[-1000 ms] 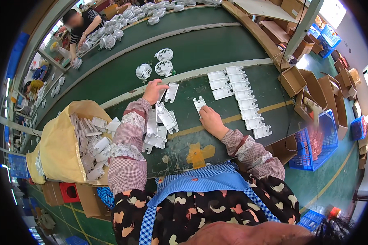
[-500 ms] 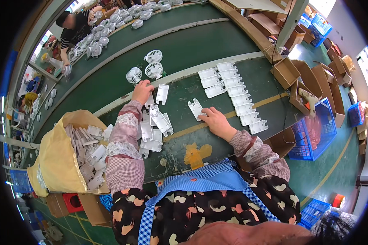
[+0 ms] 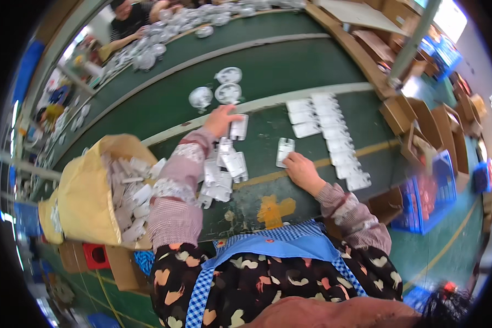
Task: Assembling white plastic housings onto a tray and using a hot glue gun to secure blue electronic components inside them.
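Note:
My left hand (image 3: 221, 120) reaches to the back of a loose heap of white plastic shells (image 3: 217, 177). Its thumb stretches over the upper end of one white shell (image 3: 239, 129); the fingers look apart, though blurred. My right hand (image 3: 303, 172) pinches the lower end of a single white plastic shell (image 3: 285, 151), which lies on the green table (image 3: 268, 188) with its notched end pointing away. To the right of that, more shells (image 3: 338, 143) lie in an overlapping column, with a short second column (image 3: 302, 117) beside its far end.
Three small white fans (image 3: 228, 93) stand on the green belt (image 3: 268, 60) beyond a pale rail. A yellow sack (image 3: 90, 191) of white parts sits at left. Cardboard boxes (image 3: 397, 120) and a blue crate (image 3: 423, 197) are at right. Another person (image 3: 130, 24) works far left.
The whole view has shifted, moving the scene rightward. My left hand has moved right over the heap toward the upper shell. The shell at my right hand is turned more upright.

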`<state>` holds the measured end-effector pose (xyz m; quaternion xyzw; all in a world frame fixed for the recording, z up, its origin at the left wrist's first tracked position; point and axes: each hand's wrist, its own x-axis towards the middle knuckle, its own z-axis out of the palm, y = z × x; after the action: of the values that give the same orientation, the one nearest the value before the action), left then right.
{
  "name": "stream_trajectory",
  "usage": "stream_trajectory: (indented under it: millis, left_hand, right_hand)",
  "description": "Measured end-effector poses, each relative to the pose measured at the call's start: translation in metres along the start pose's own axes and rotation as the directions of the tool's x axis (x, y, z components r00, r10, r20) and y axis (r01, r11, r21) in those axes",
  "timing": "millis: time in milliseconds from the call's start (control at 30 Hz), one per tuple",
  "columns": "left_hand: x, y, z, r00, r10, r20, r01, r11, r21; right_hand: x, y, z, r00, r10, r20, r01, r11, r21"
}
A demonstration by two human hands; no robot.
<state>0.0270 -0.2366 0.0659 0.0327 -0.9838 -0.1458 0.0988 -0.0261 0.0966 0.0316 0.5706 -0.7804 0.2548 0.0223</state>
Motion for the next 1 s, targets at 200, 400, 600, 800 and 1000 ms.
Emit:
stream_trajectory:
  millis: [200,400,600,800,1000]
  left_hand:
    - [0.021,0.022,0.018,0.997,-0.041,0.064,0.052,0.982,-0.18]
    - [-0.032,-0.009,0.009,0.931,0.344,-0.121,-0.263,0.863,0.432]
    - [-0.035,-0.04,0.015,0.925,0.195,-0.326,-0.04,0.904,0.425]
    - [-0.023,-0.052,0.017,0.962,0.087,-0.258,0.054,0.868,0.493]
    - [-0.021,-0.043,0.014,0.889,-0.44,-0.13,0.437,0.898,-0.05]
  right_hand:
    - [-0.03,0.005,-0.001,0.983,0.18,-0.025,-0.18,0.983,0.03]
    - [-0.019,-0.021,-0.005,1.0,-0.016,0.015,0.012,0.979,0.204]
    - [-0.011,-0.018,-0.004,0.999,-0.051,-0.019,0.053,0.987,0.15]
    - [-0.009,-0.016,-0.007,0.997,-0.01,-0.071,0.014,0.998,0.055]
    - [-0.021,0.001,0.014,0.977,0.201,0.073,-0.182,0.96,-0.214]
